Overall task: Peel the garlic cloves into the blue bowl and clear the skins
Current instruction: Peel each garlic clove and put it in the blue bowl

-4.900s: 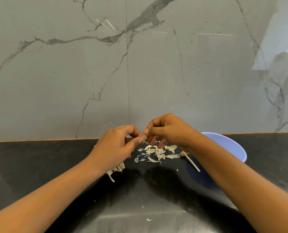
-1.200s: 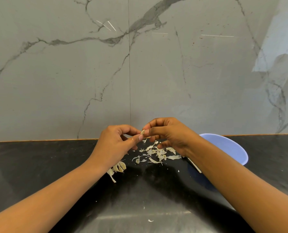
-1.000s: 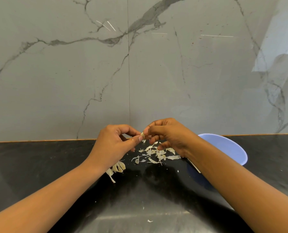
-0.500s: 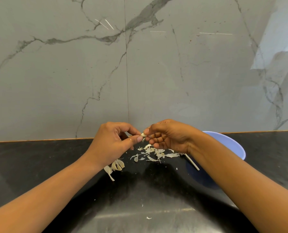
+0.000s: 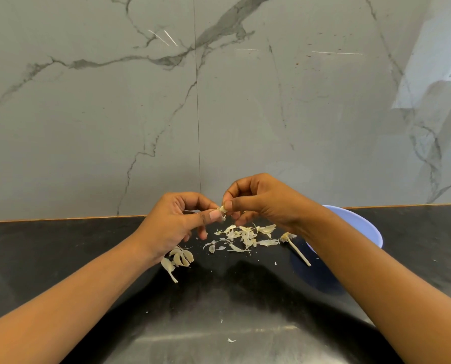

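Both hands are up over the black worktop [image 5: 61, 253], meeting just in front of the marble wall [image 5: 114, 114]. The left hand [image 5: 171, 222] pinches a small garlic clove [image 5: 222, 209] between thumb and forefinger, its fingers [image 5: 208, 214] clamped on the near side. The right hand [image 5: 263, 203] comes in from the other side, its curled fingers [image 5: 229, 204] nipping the same clove at the top. A wisp of skin hangs from the clove's underside.

Directly below lies a scatter of papery skins [image 5: 242, 237] on the worktop. Just right of it lies the bare garlic stem [image 5: 298, 252], root end toward the skins. A cluster of unpeeled cloves [image 5: 181, 258] sits under the left wrist.

The blue bowl [image 5: 363, 224] stands to the right, partly hidden behind the right forearm; its contents cannot be seen. One stray skin fleck [image 5: 231, 340] lies near the worktop's front edge.
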A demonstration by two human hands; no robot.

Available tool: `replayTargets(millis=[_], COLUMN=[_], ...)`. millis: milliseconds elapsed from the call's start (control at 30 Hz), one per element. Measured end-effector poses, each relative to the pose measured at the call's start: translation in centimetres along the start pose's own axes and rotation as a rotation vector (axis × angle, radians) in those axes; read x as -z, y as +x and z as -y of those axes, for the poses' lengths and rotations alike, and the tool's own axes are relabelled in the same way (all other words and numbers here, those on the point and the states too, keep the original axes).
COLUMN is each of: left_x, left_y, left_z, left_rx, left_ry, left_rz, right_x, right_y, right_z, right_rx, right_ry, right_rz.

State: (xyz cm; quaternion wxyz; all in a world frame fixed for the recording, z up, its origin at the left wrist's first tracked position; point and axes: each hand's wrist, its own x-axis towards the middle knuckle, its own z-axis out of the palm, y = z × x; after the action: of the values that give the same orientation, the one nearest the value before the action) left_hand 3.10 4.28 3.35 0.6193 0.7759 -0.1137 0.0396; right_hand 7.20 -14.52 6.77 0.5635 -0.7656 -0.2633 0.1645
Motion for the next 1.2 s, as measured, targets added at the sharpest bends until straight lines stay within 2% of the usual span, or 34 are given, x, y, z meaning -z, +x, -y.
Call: replayTargets(millis=[100,200,300,433,500,667,900,1033,1200], left_x=[0.3,0.5,0.4,-0.1,-0.3,0.1,-0.1,-0.1,-0.4], left_y=[0.0,0.0,0.3,0.2,0.1,-0.2,0.1,-0.1,-0.2], left_z=[-0.2,0.1,0.8,1.3,1.2,0.7,1.1,0.9,0.6], left_rx=[-0.006,-0.025,-0.052,-0.152,-0.201,-0.215,-0.191,-0.197,-0.141], left_ry=[-0.04,0.033,0.247,0.613,0.688,0.692,0.754,0.544,0.314], left_rz=[-0.01,-0.073,-0.115,-0.017,-0.079,-0.193,-0.102,-0.155,-0.144], right_x=[0.3,0.6,0.9,1.6,1.8,1.5,1.3,1.1,0.1], right_y=[0.0,0.1,0.2,0.1,0.1,0.2,0.1,0.0,0.1], right_z=[0.0,-0.2,-0.5,-0.5,-0.3,-0.4,-0.2,-0.3,-0.3], right_rx=[0.042,0.012,-0.065,-0.094,-0.101,-0.131,-0.139,-0.144,-0.121], right_ry=[-0.06,-0.039,-0.089,-0.199,-0.2,-0.148,-0.047,-0.006,0.043], right_rz=[-0.037,-0.051,-0.056,-0.152,-0.164,-0.12,-0.094,-0.076,-0.086])
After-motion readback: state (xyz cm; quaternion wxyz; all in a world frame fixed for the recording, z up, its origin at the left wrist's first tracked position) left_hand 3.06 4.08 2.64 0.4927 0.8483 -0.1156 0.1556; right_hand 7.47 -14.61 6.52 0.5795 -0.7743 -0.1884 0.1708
